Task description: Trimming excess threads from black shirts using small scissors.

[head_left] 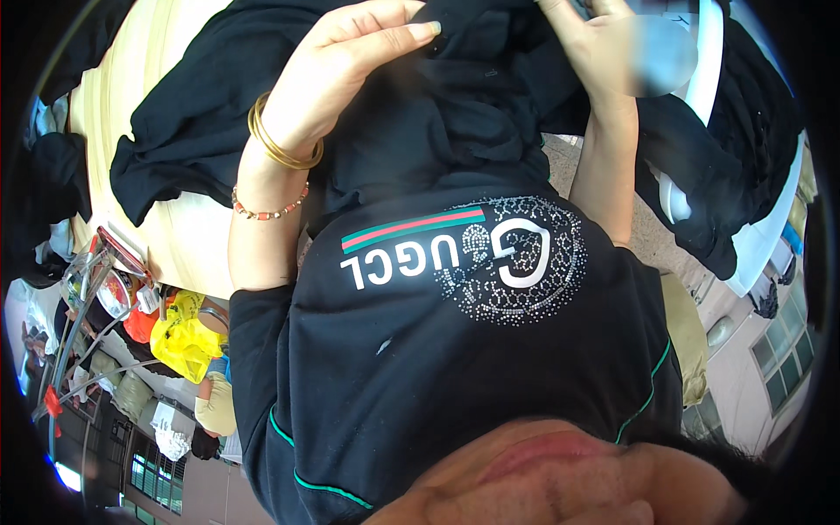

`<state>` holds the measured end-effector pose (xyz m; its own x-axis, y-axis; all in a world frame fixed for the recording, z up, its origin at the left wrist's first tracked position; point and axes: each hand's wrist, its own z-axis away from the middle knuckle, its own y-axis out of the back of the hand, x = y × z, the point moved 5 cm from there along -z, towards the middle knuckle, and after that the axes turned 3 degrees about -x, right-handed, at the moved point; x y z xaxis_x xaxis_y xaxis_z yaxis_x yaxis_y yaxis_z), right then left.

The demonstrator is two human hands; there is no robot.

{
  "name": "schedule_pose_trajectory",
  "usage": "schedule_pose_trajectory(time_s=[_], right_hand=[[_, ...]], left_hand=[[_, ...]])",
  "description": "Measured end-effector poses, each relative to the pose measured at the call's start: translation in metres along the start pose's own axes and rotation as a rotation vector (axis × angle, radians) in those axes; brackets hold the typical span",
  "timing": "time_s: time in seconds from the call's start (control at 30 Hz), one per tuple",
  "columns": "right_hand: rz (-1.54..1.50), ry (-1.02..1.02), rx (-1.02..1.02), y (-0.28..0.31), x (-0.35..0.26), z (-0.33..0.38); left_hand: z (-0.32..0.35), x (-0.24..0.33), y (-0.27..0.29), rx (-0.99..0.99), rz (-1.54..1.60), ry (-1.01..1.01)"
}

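Dark black cloth [446, 114] lies bunched across my lap and runs up to the top edge of the head view. At the upper left, my left hand [359, 44] has thumb and fingers closed on a fold of this cloth. Gold bangles [284, 144] and a beaded bracelet [269, 213] circle that wrist. My right hand [599, 48] is at the upper right, beside the same cloth. Its fingers run out of the picture, and a round blur covers part of it, so its grip is hidden.
A cream surface [188, 249] on the left carries more black cloth [188, 131]. On the right, black cloth [691, 166] hangs over a white edge [770, 236]. Metal tubing [74, 328], a yellow plastic bag [186, 337] and another person's sleeve [215, 404] are at the lower left.
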<state>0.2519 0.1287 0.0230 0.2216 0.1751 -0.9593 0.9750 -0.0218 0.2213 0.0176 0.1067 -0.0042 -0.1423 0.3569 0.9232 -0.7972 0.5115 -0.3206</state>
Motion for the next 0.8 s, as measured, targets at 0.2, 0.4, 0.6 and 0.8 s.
schedule_pose_trajectory(time_s=[0.2, 0.4, 0.6, 0.8], right_hand=[[0.246, 0.323, -0.323, -0.028, -0.057, 0.019], [0.307, 0.317, -0.404, -0.035, -0.044, 0.018], [0.288, 0.401, -0.320, -0.029, -0.027, 0.016], [0.051, 0.182, -0.126, 0.011, -0.023, 0.016]], left_hand=[[0.000, 0.000, -0.005, 0.027, -0.037, -0.004], [-0.001, 0.003, -0.002, 0.047, -0.173, -0.065], [-0.004, 0.021, -0.014, 0.048, -0.335, 0.013], [-0.014, 0.082, -0.017, -0.072, -1.239, -0.450]])
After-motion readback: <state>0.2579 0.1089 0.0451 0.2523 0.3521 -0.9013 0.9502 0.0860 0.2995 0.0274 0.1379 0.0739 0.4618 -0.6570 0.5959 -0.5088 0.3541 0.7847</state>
